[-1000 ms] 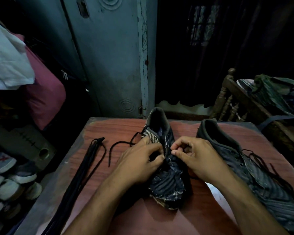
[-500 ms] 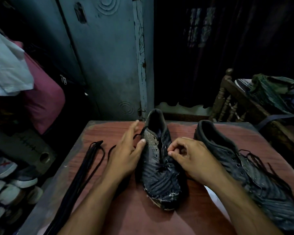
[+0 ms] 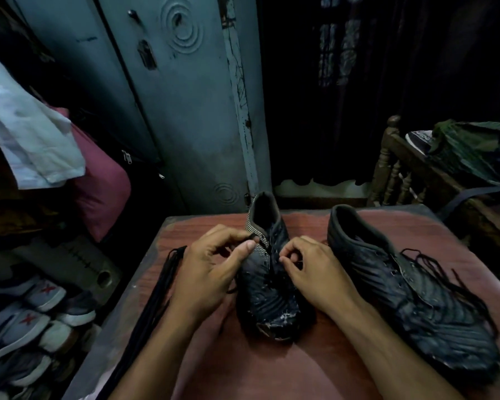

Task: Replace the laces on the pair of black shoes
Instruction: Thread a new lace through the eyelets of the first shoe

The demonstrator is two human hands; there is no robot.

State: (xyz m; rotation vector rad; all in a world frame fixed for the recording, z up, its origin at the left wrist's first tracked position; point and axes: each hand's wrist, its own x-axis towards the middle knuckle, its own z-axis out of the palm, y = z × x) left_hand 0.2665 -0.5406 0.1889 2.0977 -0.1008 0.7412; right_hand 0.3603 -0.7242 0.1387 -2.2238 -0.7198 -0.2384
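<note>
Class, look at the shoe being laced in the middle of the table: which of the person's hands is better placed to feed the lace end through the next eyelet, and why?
Probably the left hand: it pinches the lace beside the middle shoe, near its eyelet row. The right hand pinches at the shoe's other side, seemingly steadying it. Whether it also holds lace is unclear.

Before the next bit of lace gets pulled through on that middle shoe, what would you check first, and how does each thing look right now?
1. Lace end held: the left hand pinches a dark lace end at the shoe's collar. Ok.
2. Other side held: the right hand has its fingertips pinched at the eyelet row; what it holds, cannot tell.
3. Shoe steady: the middle shoe sits upright on the table between both hands. Ok.
4. Which eyelet comes next: too dark to see. Cannot tell.
5. Spare laces near: a bundle of black laces lies left of the hands. Ok.
6. Second shoe done: its lace hangs loose over its side. Not ok.
</note>
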